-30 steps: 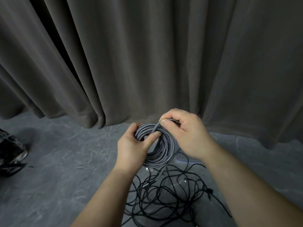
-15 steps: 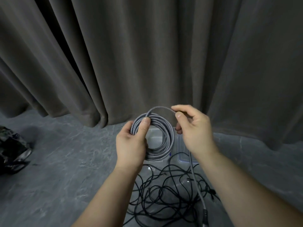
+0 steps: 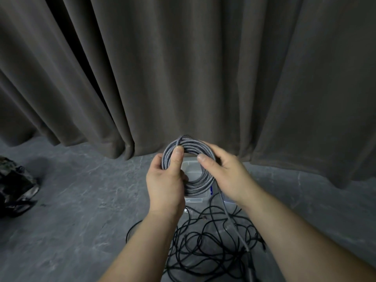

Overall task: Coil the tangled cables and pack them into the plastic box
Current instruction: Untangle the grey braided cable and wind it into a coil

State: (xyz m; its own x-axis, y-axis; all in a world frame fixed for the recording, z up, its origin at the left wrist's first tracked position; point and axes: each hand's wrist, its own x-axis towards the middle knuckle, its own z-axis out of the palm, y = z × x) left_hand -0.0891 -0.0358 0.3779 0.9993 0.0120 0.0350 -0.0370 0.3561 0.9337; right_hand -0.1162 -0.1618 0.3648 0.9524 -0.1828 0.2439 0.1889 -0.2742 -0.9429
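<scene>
A grey braided cable coil [image 3: 191, 147] is held up in front of me, above the floor. My left hand [image 3: 165, 184] grips its left side, thumb pressed over the strands. My right hand [image 3: 225, 176] holds the right side of the ring, thumb on top. The coil's loose tail [image 3: 234, 222] hangs down from under my right hand to the floor. A clear plastic box [image 3: 192, 169] stands on the floor behind the coil, mostly hidden by my hands. Tangled black cables [image 3: 205, 247] lie on the floor just in front of the box.
Heavy grey curtains [image 3: 203, 78] hang across the whole back, reaching the grey marbled floor [image 3: 85, 210]. A dark camouflage-patterned object [image 3: 14, 186] sits at the far left edge.
My right hand has laid another turn down onto the coil and now rests on the ring's right side. The coil sits slightly higher and the tail is shorter.
</scene>
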